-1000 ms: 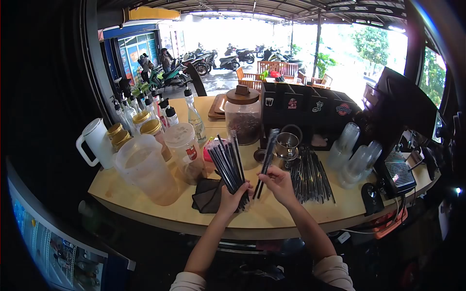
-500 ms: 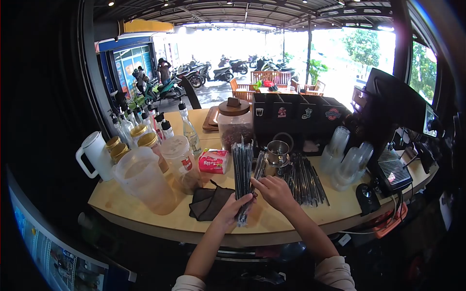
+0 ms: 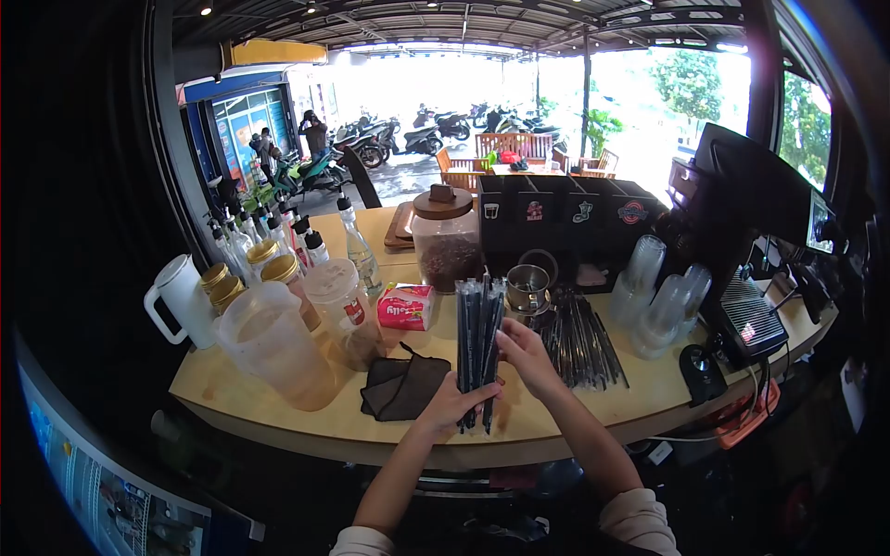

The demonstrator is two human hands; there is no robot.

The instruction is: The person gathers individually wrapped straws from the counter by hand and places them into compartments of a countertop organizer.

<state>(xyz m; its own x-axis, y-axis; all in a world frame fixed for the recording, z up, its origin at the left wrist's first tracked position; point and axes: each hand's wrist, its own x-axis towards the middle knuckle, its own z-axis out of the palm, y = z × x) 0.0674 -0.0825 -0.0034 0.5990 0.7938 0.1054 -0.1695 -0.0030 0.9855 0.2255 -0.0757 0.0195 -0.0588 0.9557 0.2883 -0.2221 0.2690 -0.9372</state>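
Note:
An upright bundle of black straws (image 3: 477,324) in clear wrappers stands over the counter's front part. Near its bottom, my left hand (image 3: 456,404) is closed round it, thumb across the front. My right hand (image 3: 528,360) presses its fingers on the bundle's right side, higher up; its fingertips are partly hidden. More wrapped black straws (image 3: 586,345) lie in a loose pile to the right of my right hand. Behind that hand is a metal cup (image 3: 528,289). A folded dark cloth (image 3: 400,387) lies left of my left hand.
On the left stand a large plastic pitcher (image 3: 276,347), a lidded clear container (image 3: 345,315) and several bottles. A tissue pack (image 3: 406,307) and a wooden-lidded jar (image 3: 447,243) are behind the bundle. Stacked plastic cups (image 3: 669,315) and a dark machine (image 3: 753,315) stand right.
The bundle has shifted slightly right and looks thicker. The few straws that were by my right hand now stand against the others. My right hand has turned and its fingers have moved up the bundle's side.

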